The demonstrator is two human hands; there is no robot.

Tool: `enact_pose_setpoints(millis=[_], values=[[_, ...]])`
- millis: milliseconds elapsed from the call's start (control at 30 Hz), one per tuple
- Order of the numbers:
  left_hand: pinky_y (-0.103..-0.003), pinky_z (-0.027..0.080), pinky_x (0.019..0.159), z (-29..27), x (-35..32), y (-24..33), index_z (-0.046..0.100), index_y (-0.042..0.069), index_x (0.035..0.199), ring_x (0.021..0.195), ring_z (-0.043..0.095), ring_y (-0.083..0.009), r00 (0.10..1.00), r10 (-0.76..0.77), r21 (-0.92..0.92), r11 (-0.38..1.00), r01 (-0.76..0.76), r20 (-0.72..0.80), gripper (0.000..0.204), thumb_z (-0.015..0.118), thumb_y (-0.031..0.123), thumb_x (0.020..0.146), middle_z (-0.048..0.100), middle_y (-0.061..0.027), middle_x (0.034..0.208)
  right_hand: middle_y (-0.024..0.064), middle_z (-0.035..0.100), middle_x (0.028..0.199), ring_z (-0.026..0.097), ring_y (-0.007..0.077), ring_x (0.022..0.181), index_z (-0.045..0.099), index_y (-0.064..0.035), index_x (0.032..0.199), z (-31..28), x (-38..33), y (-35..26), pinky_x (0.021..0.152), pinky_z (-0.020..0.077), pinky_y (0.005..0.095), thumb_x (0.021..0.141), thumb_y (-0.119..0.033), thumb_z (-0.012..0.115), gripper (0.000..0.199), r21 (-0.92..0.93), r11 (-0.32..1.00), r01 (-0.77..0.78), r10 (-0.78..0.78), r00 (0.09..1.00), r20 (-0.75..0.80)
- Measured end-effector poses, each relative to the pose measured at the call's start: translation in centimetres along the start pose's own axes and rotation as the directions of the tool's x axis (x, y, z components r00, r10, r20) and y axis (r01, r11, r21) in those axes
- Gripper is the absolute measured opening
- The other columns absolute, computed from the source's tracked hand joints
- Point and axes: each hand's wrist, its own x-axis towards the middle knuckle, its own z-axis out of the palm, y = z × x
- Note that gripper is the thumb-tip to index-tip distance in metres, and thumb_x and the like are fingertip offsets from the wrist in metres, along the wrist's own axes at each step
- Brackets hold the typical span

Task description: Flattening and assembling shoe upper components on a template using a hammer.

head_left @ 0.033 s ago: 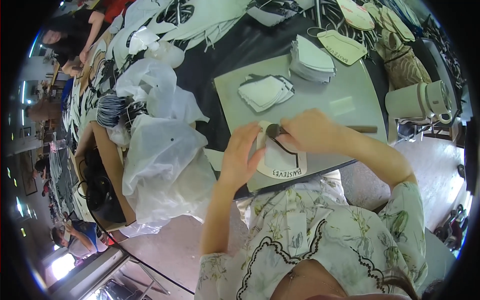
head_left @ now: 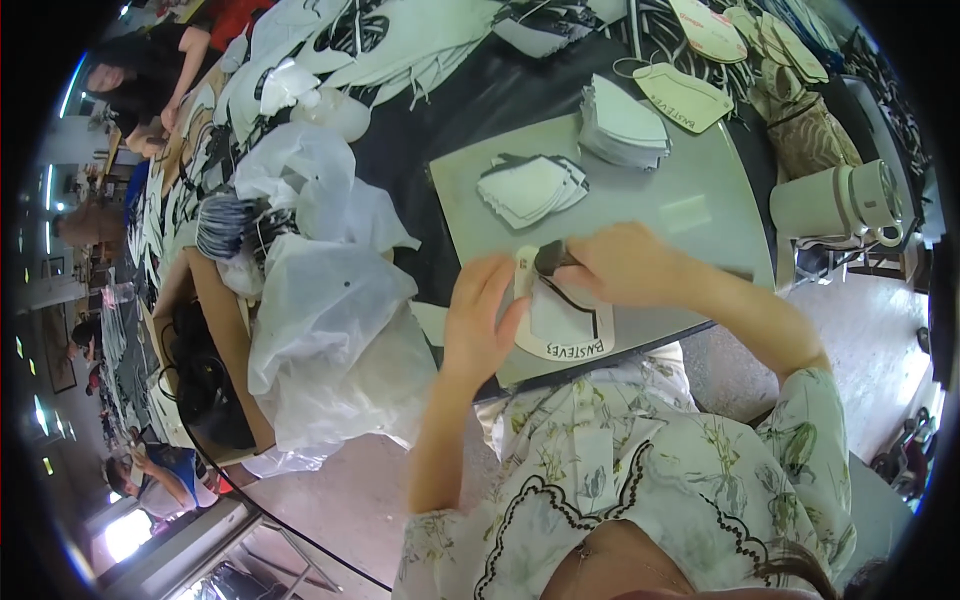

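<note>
At the far left a cardboard box (head_left: 215, 350) holds dark material, with one heap of white plastic bags (head_left: 320, 320) slumped against it and over the edge of the dark surface (head_left: 440, 120). One grey board (head_left: 690, 210) lies on that surface in front of the person. The left hand (head_left: 480, 315) has its fingers laid flat and slightly spread, pressing the left edge of a white cut piece with a dark border (head_left: 565, 320) against the near part of the board. Just right of it, the right hand (head_left: 625, 265) is curled around one dark tool (head_left: 550, 258), whose tip meets the piece's upper edge; how tightly the fingers pinch it cannot be told. Farther back on the board lies one small fanned stack of white pieces (head_left: 530, 188), and to its right one taller stack of white pieces (head_left: 622, 125). Beyond the board rest several loose cream cut-outs (head_left: 685, 95), too overlapped to count. At the far right stands one pale lidded jug (head_left: 835, 205).
</note>
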Motion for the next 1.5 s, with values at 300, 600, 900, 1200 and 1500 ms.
enact_pose_setpoints(millis=[300, 600, 900, 1200, 1500], values=[[-0.057, 0.033, 0.108, 3.6, -1.6, 3.2, 0.070, 0.006, 0.107, 0.111, 0.056, -0.0295, 0.958, -0.098, 0.300, 0.937, 0.180, -0.268, 0.028, 0.074, 0.020, 0.082, 0.057, -0.0047, 0.102, 0.0069, 0.065, 0.073, 0.069, 0.0128, 0.064, 0.049, -0.0001, 0.085, 2.0, -5.2, 0.5, 0.056, 0.0521, 0.0274, 0.096, -0.013, 0.059, 0.019, 0.863, 0.462, -0.205, 0.249, 0.964, 0.096], [-0.040, 0.041, 0.075, 3.6, -0.1, 3.1, 0.064, 0.005, 0.085, 0.083, 0.052, -0.0258, 0.921, -0.165, 0.132, 0.966, 0.223, -0.353, 0.008, 0.070, 0.002, 0.081, 0.060, -0.0067, 0.086, 0.0089, 0.063, 0.065, 0.069, 0.0176, 0.061, 0.047, 0.0008, 0.080, 2.8, -5.0, 0.3, 0.056, 0.0516, 0.0307, 0.089, -0.010, 0.066, 0.024, 0.802, 0.577, -0.158, 0.282, 0.959, -0.013], [-0.041, 0.040, 0.094, 3.1, -1.3, 3.1, 0.067, 0.003, 0.097, 0.097, 0.055, -0.0301, 0.902, -0.281, -0.004, 0.955, 0.296, -0.327, 0.018, 0.074, 0.009, 0.081, 0.060, -0.0097, 0.105, 0.0126, 0.067, 0.072, 0.069, 0.0306, 0.065, 0.050, -0.0007, 0.090, 1.6, -4.4, 2.8, 0.058, 0.0521, 0.0408, 0.093, -0.018, 0.064, 0.023, 0.248, 0.949, -0.195, 0.265, 0.920, -0.290], [-0.041, 0.035, 0.096, 5.3, -1.3, 4.5, 0.069, 0.007, 0.097, 0.100, 0.056, -0.0251, 0.911, -0.115, 0.262, 0.937, 0.232, -0.396, 0.021, 0.077, 0.013, 0.079, 0.062, -0.0039, 0.104, 0.0121, 0.062, 0.092, 0.065, 0.0313, 0.088, 0.054, -0.0026, 0.106, 0.8, -4.8, 4.8, 0.071, 0.0527, 0.0431, 0.085, -0.018, 0.070, 0.030, -0.122, 0.935, -0.333, 0.212, 0.799, -0.562], [-0.041, 0.031, 0.096, 5.0, -0.6, 4.4, 0.063, 0.011, 0.093, 0.094, 0.057, -0.0215, 0.905, -0.203, 0.110, 0.959, 0.261, -0.374, 0.016, 0.072, 0.009, 0.079, 0.063, 0.0006, 0.088, 0.0080, 0.056, 0.090, 0.062, 0.0253, 0.086, 0.060, -0.0042, 0.103, 7.0, -5.2, -2.3, 0.064, 0.0543, 0.0348, 0.072, -0.005, 0.072, 0.033, 0.134, 0.980, 0.148, -0.053, 0.840, -0.539]])
